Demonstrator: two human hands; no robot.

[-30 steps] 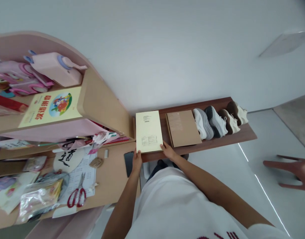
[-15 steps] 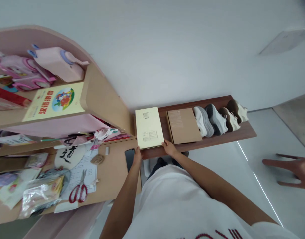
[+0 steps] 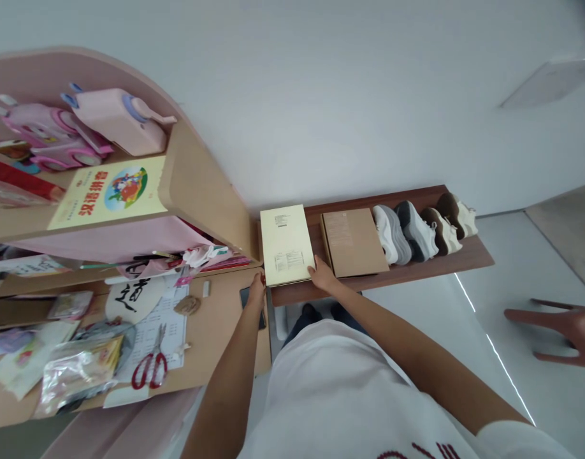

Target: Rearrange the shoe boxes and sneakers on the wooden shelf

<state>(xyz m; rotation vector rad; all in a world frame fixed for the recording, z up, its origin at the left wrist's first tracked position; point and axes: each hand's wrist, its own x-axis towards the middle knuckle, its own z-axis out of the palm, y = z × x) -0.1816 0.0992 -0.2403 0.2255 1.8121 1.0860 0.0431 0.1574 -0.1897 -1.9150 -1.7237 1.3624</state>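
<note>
A flat cream box (image 3: 287, 245) with small dark print lies at the left end of a narrow dark-wood shelf (image 3: 292, 292), against the wall. My right hand (image 3: 322, 276) grips its front right corner, thumb on top and the other fingers mostly hidden. At the front left corner, my left hand (image 3: 257, 288) is closed against the box's side, its fingertips partly hidden. Just right of it lies a brown cardboard box (image 3: 354, 242). Under my left wrist, a dark phone (image 3: 245, 297) rests on the desk, partly covered.
Several shoes (image 3: 419, 231) stand in a row at the shelf's right end. On the left, a desk (image 3: 216, 325) carries red-handled scissors (image 3: 150, 370), papers and plastic packets. A pink-and-wood bookcase (image 3: 197, 172) rises beside the shelf. A brown stool (image 3: 567, 325) stands at right.
My right hand has shifted slightly left along the cream box's corner. My left hand has moved a little up and left at its side. The box looks almost unmoved.
</note>
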